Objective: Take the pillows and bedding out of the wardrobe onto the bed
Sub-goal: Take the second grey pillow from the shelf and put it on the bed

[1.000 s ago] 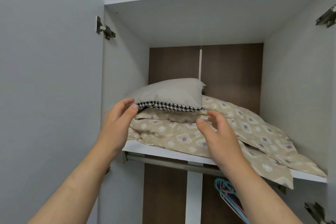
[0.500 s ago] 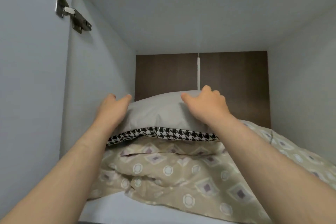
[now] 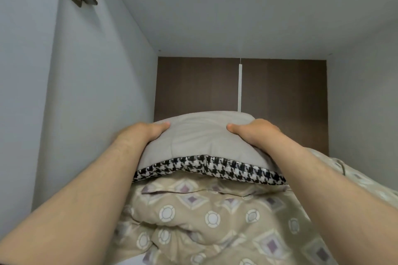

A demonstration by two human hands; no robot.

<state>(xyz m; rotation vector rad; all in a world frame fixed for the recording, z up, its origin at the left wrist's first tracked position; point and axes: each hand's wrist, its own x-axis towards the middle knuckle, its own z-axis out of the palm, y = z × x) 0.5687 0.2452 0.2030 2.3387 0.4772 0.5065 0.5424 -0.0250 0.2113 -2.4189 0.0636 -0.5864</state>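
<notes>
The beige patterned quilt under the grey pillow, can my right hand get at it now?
Probably not yet. The right hand grips the grey houndstooth-trimmed pillow lying on the beige patterned quilt. The quilt's front fold lies uncovered, so freeing that hand should do.

Grey houndstooth-edged pillow (image 3: 200,137) atop patterned bedding (image 3: 211,217)

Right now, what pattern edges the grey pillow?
Black-and-white houndstooth trim on the pillow; best in head view.
</notes>
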